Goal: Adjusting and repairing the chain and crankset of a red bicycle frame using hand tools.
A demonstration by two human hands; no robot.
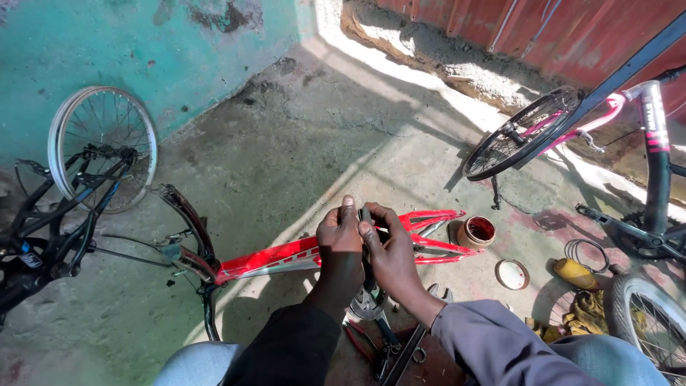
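2 hands meet above the concrete floor (300, 136), near its lower middle. Left hand (341, 246) and right hand (389, 254) pinch 1 small dark part (366, 214) between thumbs and fingertips, held upright just over the red bicycle frame (286, 256). Both hands are closed on it; the part is mostly hidden by the fingers, so its exact kind cannot be told.

Handling, judged: small, rigid, probably metal and light; possibly greasy, so slippery. Best held at both ends with the fingertips, as it is now.

Below the hands, at the floor's bottom edge, lie pliers (368, 306) and other dark tools, touching one another.

Red frame lies flat across the middle of the floor, its black handlebar end (187, 214) toward the left. Just beside the frame's right tip stands 1 open round tin (477, 231) with red inside; its lid (511, 274) lies near, apart from it. Right of the lid: a yellow container (575, 274) on its side, a coil of thin rings (584, 250) and a rag (587, 311).

Left edge: 1 bare silver rim (102, 146) leaning on the turquoise wall (143, 50), with a black frame (43, 236) in front. Right edge: a pink and black bicycle (654, 143), its spoked wheel (518, 132) off the ground; another tyre (647, 314) at the lower right corner.
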